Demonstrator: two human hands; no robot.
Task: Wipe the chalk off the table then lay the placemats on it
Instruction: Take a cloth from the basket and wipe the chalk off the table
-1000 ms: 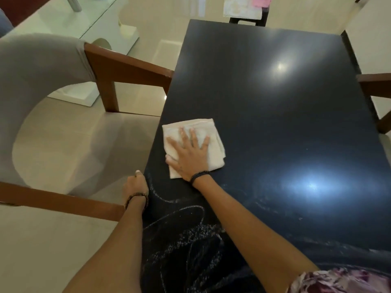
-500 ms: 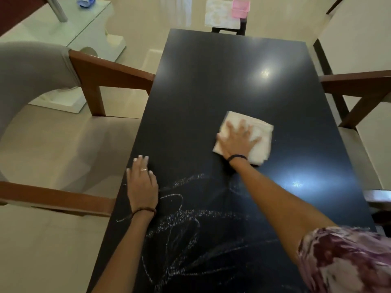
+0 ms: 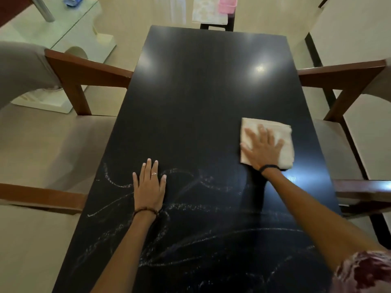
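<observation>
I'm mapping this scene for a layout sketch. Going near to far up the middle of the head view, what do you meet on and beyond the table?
Chalk scribbles → left hand → cloth under the right hand → bare dark table → patterned placemat and pink item beyond the far end.

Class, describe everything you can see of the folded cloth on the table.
The cloth is cream, soft-looking fabric folded into a rough square. It lies flat on the dark table near its right edge, beyond the chalk marks. The right hand presses on it with fingers spread and straight, covering its near left part.
</observation>
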